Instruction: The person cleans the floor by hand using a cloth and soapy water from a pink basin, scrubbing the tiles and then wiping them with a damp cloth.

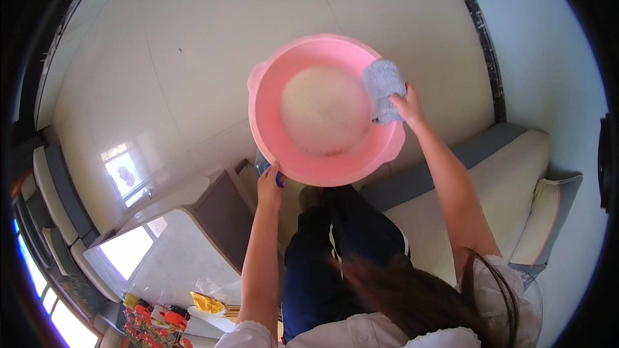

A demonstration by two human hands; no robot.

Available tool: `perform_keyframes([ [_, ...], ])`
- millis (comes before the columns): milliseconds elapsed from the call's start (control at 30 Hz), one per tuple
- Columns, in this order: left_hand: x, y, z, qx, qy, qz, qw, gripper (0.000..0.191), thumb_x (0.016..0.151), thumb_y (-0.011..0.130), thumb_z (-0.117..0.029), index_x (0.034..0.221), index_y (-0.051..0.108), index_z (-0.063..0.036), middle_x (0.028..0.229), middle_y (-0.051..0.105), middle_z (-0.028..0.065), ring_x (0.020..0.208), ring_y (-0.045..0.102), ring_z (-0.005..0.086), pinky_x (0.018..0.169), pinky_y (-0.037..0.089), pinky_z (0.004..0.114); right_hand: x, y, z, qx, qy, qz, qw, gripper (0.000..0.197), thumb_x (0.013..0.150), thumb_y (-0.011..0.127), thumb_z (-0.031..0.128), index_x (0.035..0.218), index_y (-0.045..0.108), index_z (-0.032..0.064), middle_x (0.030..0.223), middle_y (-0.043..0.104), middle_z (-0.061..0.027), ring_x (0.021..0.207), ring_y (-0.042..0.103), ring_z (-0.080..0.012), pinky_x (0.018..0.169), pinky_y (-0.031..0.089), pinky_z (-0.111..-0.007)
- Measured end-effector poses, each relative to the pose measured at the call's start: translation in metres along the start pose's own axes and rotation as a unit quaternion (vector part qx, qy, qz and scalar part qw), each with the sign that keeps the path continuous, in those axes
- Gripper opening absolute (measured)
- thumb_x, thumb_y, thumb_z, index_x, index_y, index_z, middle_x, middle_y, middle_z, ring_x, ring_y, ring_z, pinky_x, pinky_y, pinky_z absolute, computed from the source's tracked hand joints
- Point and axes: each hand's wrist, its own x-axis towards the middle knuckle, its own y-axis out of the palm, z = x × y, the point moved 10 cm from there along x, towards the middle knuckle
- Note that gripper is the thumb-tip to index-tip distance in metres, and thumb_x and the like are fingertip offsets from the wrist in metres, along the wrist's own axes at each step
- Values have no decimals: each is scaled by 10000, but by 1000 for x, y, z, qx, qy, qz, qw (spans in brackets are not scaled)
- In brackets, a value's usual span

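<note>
A round pink plastic basin point(268, 121) is held up in front of me, its light-coloured bottom showing through the opening. At its near left edge, my left hand point(271, 183) grips a blue thing, perhaps a handle, close against the rim; part of a clear container shows behind the basin there. My right hand point(407, 105) holds a folded grey-blue cloth point(382, 84) over the right side of the rim. The fingers under the cloth are partly hidden.
A glossy-topped table point(193, 251) stands at my left, with a yellow cloth point(207, 302) and red flowers point(145, 331) near its edge. To the right is a long sofa point(435, 217) with a cushion point(546, 217). Pale floor tiles point(217, 34) lie beyond the basin.
</note>
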Motion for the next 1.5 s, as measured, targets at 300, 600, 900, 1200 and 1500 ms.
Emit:
perform_keyframes([
  [300,40,-1,45,-50,13,-13,999,151,806,568,-204,830,528,-60,667,468,-33,547,412,61,471,303,206,27,50,-61,4,16,47,999,424,589,589,252,879,512,-48,806,573,-224,759,566,-346,673,438,-386],
  [600,41,-18,57,-97,-34,-14,995,167,820,521,-190,885,509,-36,724,530,27,617,524,148,508,337,247,3,67,-75,-95,93,92,987,694,637,630,299,1181,324,-4,1030,516,-223,953,513,-339,798,407,-396],
  [900,-72,-29,47,-137,-68,-22,988,88,795,522,-115,853,477,-68,683,507,64,587,513,172,576,437,295,-118,20,-29,-107,-1,56,993,841,669,640,260,1295,137,11,1247,298,-219,1150,324,-350,940,309,-403],
  [1200,-152,-45,35,54,-34,-65,996,227,735,557,-59,921,426,-69,683,492,50,552,505,136,470,387,236,-271,-66,23,-245,-39,74,966,536,724,568,191,1186,352,26,1166,433,-148,1081,409,-295,891,343,-382],
  [1500,-120,-75,43,212,17,1,977,179,750,558,-97,907,478,-69,665,519,25,551,515,113,477,378,210,-324,-48,-13,-269,-107,92,953,454,743,532,246,1131,429,35,987,551,-134,919,511,-266,829,380,-366],
])
